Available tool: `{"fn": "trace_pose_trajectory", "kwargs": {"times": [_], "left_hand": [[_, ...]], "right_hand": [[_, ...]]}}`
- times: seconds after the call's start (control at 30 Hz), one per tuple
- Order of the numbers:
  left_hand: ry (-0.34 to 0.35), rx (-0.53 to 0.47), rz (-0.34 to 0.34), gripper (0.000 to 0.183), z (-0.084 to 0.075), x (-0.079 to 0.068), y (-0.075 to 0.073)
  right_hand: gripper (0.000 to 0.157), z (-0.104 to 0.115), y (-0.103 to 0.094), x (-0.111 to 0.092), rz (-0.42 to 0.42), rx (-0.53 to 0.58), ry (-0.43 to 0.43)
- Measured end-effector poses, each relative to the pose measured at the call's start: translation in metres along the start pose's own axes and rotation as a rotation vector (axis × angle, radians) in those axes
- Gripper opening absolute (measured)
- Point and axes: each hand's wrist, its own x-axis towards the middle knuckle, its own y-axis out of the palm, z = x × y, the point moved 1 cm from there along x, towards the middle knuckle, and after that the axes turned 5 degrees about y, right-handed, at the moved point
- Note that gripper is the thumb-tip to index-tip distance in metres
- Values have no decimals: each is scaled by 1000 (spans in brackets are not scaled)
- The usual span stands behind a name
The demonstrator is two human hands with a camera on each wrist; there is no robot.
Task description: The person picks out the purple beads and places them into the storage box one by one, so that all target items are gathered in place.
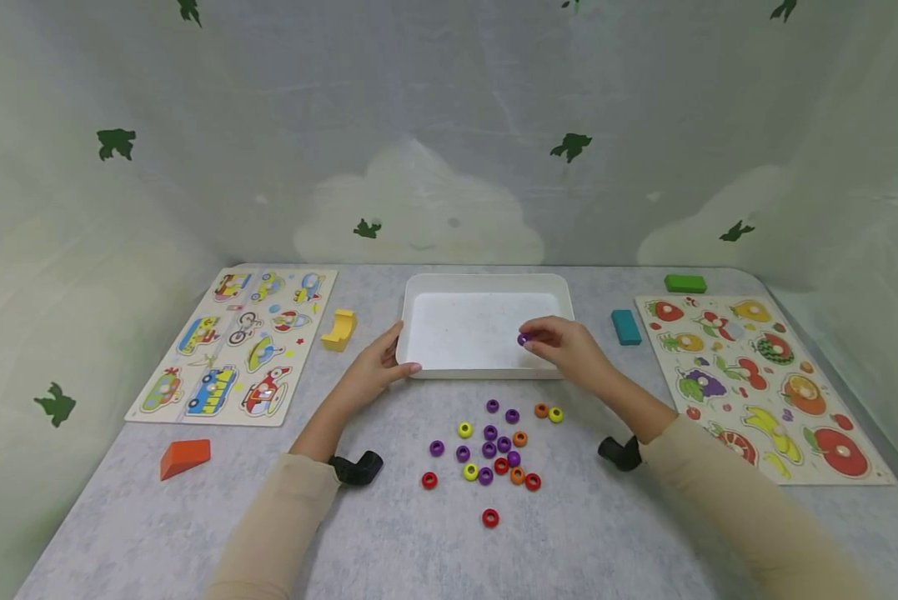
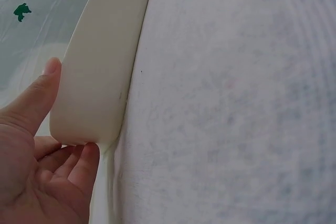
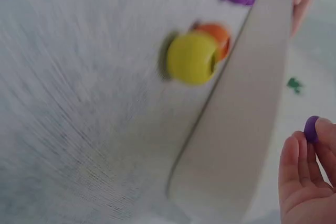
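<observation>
A shallow white tray [image 1: 486,374] stands at the back middle of the table. My left hand [image 1: 373,364] grips its front left corner, thumb at the front rim and fingers against the left side; the left wrist view shows the tray wall [image 2: 97,77] between them. Over the right part of the tray, my right hand [image 1: 571,353] pinches a purple bead [image 3: 311,129] between thumb and fingertips. Loose purple beads [image 1: 489,449], yellow beads [image 1: 465,430], orange beads [image 1: 519,438] and red beads [image 1: 490,518] lie scattered in front of the tray.
Picture puzzle boards lie on both sides: vehicles [image 1: 227,354] on the left, fruit [image 1: 726,379] on the right. Around them are a yellow curved block [image 1: 338,331], an orange wedge [image 1: 186,458], a teal block [image 1: 626,327] and a green block [image 1: 685,284].
</observation>
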Motion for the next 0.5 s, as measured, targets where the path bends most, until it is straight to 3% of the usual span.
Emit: {"fn": "trace_pose_trajectory", "kwargs": {"times": [0.23,0.5], "left_hand": [[-15,-10,19,86,-6,-2,-1],[-28,-44,19,79,-28,-7,0]], "right_hand": [[21,-26,10,36,26,-97,160],[15,-35,18,48,79,-225,226]]}}
